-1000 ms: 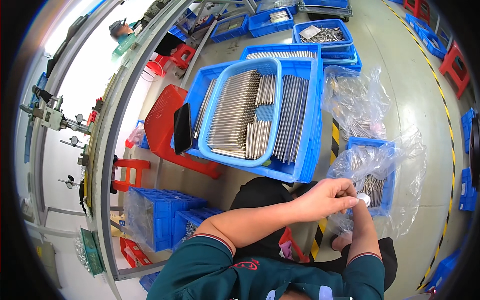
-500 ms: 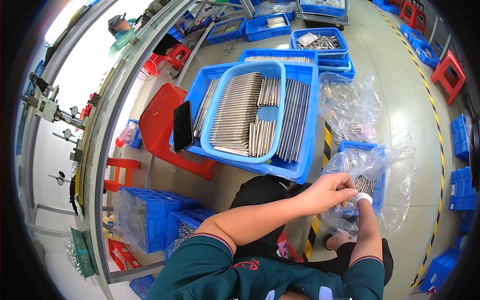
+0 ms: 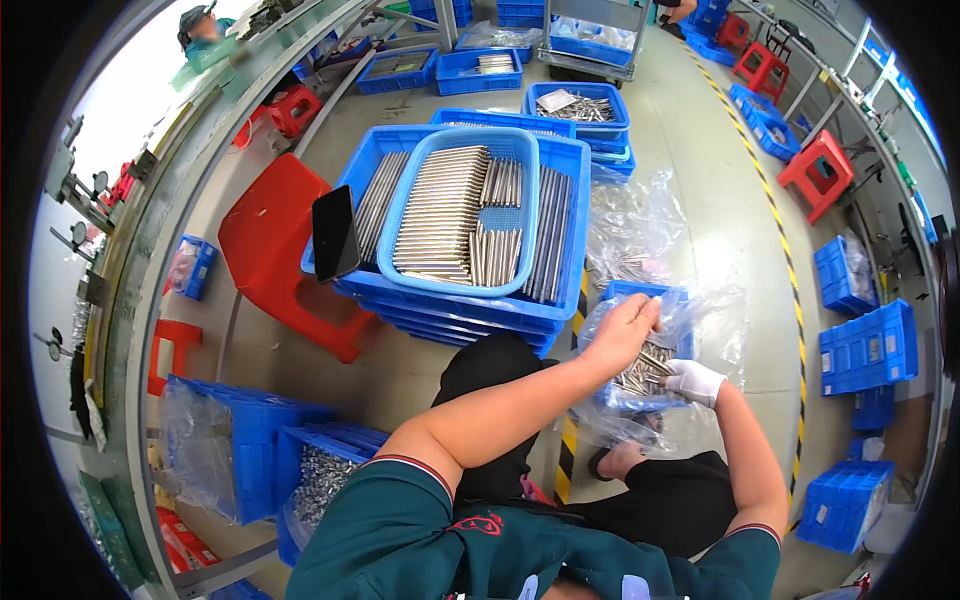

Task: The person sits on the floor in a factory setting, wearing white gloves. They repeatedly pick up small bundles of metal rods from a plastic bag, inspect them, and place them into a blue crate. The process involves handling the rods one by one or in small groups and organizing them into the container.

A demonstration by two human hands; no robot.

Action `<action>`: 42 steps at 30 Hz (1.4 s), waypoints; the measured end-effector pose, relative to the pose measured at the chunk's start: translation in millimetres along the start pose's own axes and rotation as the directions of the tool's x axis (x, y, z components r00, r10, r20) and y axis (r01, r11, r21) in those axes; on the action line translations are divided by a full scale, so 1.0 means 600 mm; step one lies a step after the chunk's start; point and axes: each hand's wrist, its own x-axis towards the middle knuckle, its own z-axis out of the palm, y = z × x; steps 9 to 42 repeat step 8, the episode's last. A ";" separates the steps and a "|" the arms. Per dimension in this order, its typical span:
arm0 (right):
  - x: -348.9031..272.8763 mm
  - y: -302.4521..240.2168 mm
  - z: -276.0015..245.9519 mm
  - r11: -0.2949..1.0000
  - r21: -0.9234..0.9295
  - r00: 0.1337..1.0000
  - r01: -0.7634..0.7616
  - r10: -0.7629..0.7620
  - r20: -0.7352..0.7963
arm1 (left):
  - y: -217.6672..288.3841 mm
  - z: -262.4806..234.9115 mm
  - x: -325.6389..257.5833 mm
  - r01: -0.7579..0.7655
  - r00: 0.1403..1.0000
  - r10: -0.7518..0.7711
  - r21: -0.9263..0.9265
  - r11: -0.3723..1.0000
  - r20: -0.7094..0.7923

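My left hand (image 3: 622,333) is bare and reaches into a small blue bin (image 3: 640,292) lined with a clear plastic bag, where loose metal rods (image 3: 642,372) lie. Its fingers curl over several of the rods. My right hand (image 3: 696,381) wears a white glove and rests on the same pile, fingers closed on rods. Ahead stands a stack of blue crates (image 3: 470,300). On top of it sits a light blue tray (image 3: 527,215) holding neat rows of metal rods (image 3: 440,212).
A black phone (image 3: 335,232) leans on the crate's left edge, beside a red stool (image 3: 272,240). A plastic bag of rods (image 3: 630,235) lies behind the bin. More blue crates (image 3: 868,348) stand right and lower left (image 3: 245,450). Another person (image 3: 200,25) sits far left.
The view has shifted so the bin sits closer to centre. My left hand has moved deeper into the bin, over the rods; the gloved right hand stays on the pile.
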 end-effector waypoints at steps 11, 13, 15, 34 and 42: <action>-0.080 -0.110 0.071 0.965 0.013 0.966 0.260 -0.260 -0.014 | -0.023 0.040 -0.022 0.046 0.943 -0.021 -0.066 0.997 0.332; -0.080 -0.110 0.071 0.965 0.013 0.966 0.260 -0.260 -0.014 | -0.023 0.040 -0.022 0.046 0.943 -0.021 -0.066 0.997 0.332; -0.080 -0.110 0.071 0.965 0.013 0.966 0.260 -0.260 -0.014 | -0.023 0.040 -0.022 0.046 0.943 -0.021 -0.066 0.997 0.332; -0.080 -0.110 0.071 0.965 0.013 0.966 0.260 -0.260 -0.014 | -0.023 0.040 -0.022 0.046 0.943 -0.021 -0.066 0.997 0.332; -0.080 -0.110 0.071 0.965 0.013 0.966 0.260 -0.260 -0.014 | -0.023 0.040 -0.022 0.046 0.943 -0.021 -0.066 0.997 0.332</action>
